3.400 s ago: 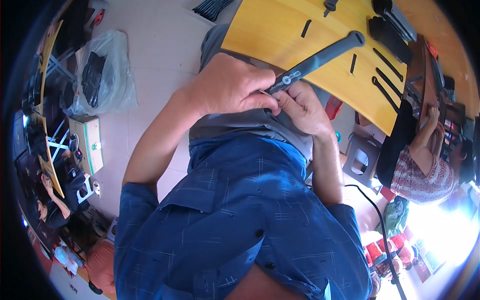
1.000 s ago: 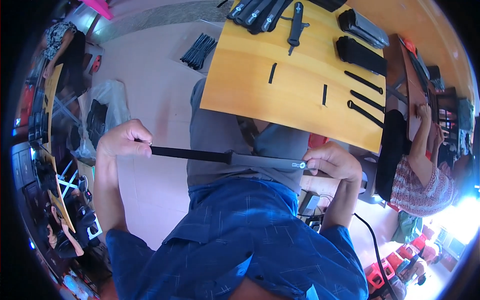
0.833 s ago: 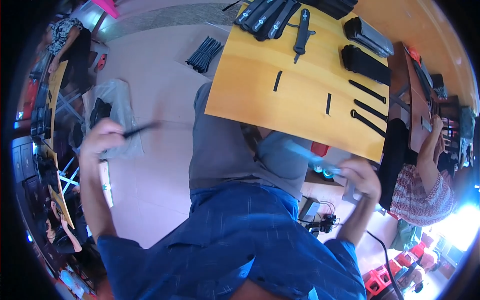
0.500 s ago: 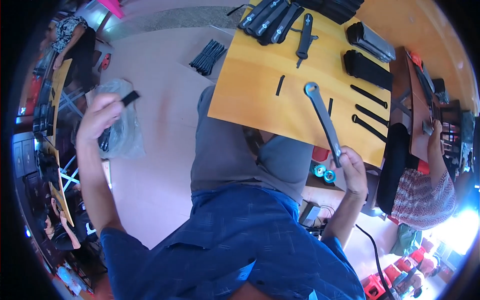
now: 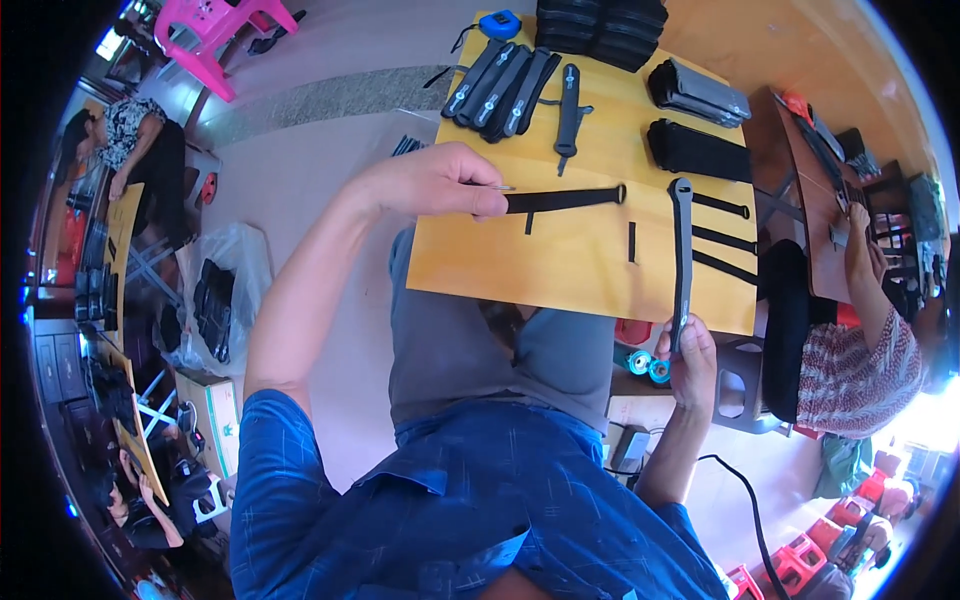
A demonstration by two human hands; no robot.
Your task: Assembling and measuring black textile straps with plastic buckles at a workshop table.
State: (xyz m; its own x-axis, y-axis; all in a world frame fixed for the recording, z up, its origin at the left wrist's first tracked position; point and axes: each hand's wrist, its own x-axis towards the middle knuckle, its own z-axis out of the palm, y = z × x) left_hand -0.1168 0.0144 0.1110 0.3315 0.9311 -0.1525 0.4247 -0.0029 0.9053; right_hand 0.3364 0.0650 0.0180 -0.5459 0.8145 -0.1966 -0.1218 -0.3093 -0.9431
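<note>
My left hand (image 5: 445, 180) is closed over the left part of the yellow wooden table (image 5: 580, 265). It pinches a black strap (image 5: 565, 199) that stretches to the right and ends in a small ring. A thin metallic tip shows by its fingertips; its kind I cannot make out. Near the table's front right edge, my right hand (image 5: 692, 360) grips the lower end of a grey strap (image 5: 683, 255), held upright with its eyelet end on top. Two short black strips, one a left strip (image 5: 529, 223) and one a right strip (image 5: 632, 242), lie on the wood between the hands.
Grey-and-black straps (image 5: 500, 90) and a single grey strap (image 5: 568, 110) lie farther back, near a blue tape measure (image 5: 500, 24). Black bundles (image 5: 600, 30) and three ringed black straps (image 5: 722, 237) are also there. A person (image 5: 850, 360) works at right; a plastic bag (image 5: 225, 290) stands left.
My left hand has swung from far left to over the table, and the ringed black strap now shows in its grip. My right hand still holds the grey strap, now more upright. The view has shifted.
</note>
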